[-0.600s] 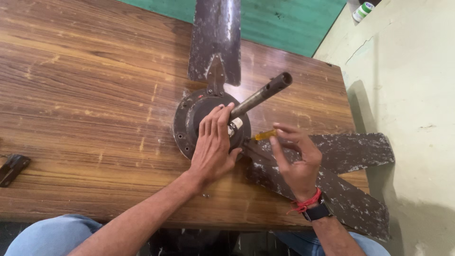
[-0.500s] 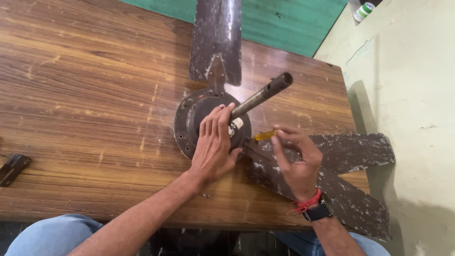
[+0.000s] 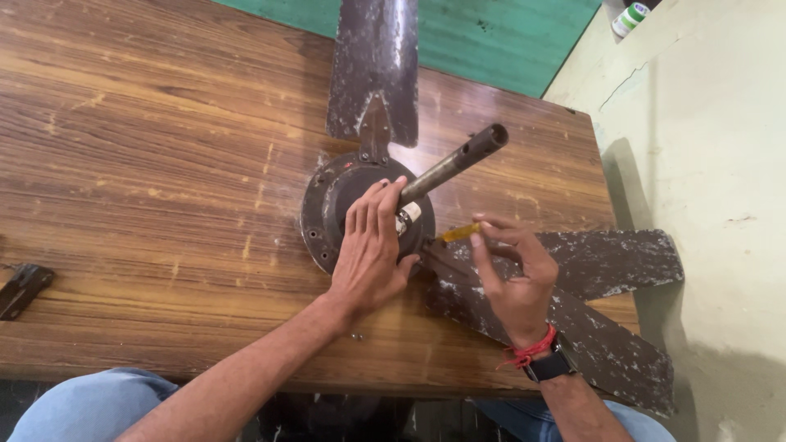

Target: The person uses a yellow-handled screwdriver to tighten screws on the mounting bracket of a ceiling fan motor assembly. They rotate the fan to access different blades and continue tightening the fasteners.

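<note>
Little has shifted since the earlier frame: the left hand [image 3: 372, 254] still lies flat, fingers spread, on the ceiling fan motor hub [image 3: 332, 209] in the middle of the wooden table [image 3: 147, 155], while the right hand [image 3: 512, 278] keeps pinching a yellow-handled screwdriver [image 3: 458, 233] beside the downrod [image 3: 454, 164].

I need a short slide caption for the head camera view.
Left hand steadies a ceiling fan motor on a wooden table; right hand holds a yellow-handled screwdriver.
</note>
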